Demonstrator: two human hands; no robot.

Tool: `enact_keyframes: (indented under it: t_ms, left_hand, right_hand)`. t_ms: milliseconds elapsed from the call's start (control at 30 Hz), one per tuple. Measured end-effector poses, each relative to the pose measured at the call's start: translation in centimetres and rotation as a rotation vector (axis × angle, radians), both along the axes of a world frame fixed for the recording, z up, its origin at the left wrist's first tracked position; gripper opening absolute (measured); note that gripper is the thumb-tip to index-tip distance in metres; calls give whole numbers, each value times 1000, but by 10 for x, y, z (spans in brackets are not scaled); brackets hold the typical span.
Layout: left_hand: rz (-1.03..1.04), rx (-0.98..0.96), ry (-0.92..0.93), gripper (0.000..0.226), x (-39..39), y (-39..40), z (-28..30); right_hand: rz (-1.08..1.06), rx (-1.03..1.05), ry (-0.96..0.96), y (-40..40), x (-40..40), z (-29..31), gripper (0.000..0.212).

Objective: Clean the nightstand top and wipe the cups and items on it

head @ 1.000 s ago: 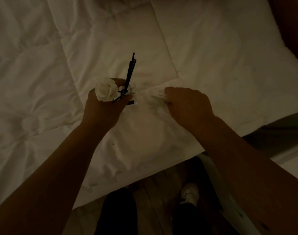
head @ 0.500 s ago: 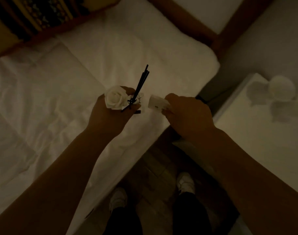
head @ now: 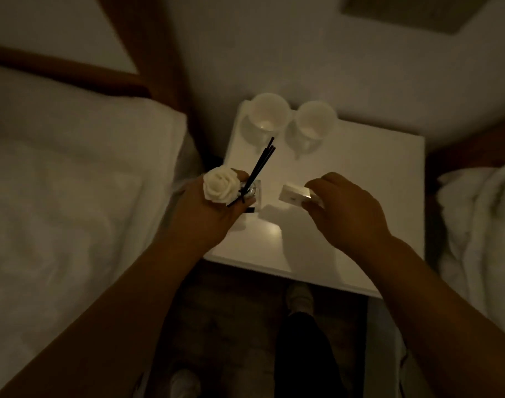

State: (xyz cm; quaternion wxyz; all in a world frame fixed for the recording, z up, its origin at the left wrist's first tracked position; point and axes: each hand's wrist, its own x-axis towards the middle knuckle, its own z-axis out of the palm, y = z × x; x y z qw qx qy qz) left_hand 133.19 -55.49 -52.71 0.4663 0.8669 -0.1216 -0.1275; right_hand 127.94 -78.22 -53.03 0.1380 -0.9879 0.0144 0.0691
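Observation:
The room is dim. My left hand (head: 208,214) grips a small glass reed diffuser (head: 252,191) with black sticks and a white rose (head: 221,186), held over the left edge of the white nightstand (head: 360,173). My right hand (head: 348,214) pinches a small white box (head: 295,195) above the middle of the nightstand top. Two white cups (head: 268,114) (head: 314,120) stand side by side at the back of the nightstand.
A bed with white bedding (head: 73,196) lies to the left, with a wooden headboard (head: 67,70) behind it. More white bedding (head: 481,234) shows at the right. My feet stand on a dark wooden floor (head: 231,311) in front of the nightstand.
The view swung from the bed to the nightstand. Both hands carried the diffuser and the white box from over the bed to over the nightstand top.

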Motion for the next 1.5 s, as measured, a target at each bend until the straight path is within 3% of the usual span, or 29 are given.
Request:
enact_keyframes:
  t_ms: [200, 467, 533, 900, 1333, 1500]
  left_hand:
    - [-131, -60, 59, 26, 25, -128, -27]
    - [-87, -180, 133, 23, 58, -240, -66]
    - [-77, -133, 98, 21, 65, -255, -74]
    - [-51, 40, -60, 14, 75, -279, -104]
    - [84, -25, 52, 28, 83, -284, -108]
    - [121, -18, 54, 46, 75, -283, -104]
  right_hand:
    - [-143, 12, 41, -116, -1, -17, 20]
    - [-197, -48, 51, -198, 27, -32, 22]
    - [-204, -43, 75, -211, 37, -36, 21]
    - [-169, -65, 178, -236, 65, -61, 29]
    - [-138, -18, 112, -235, 74, -72, 29]
    - [-169, -10, 21, -230, 70, -65, 64]
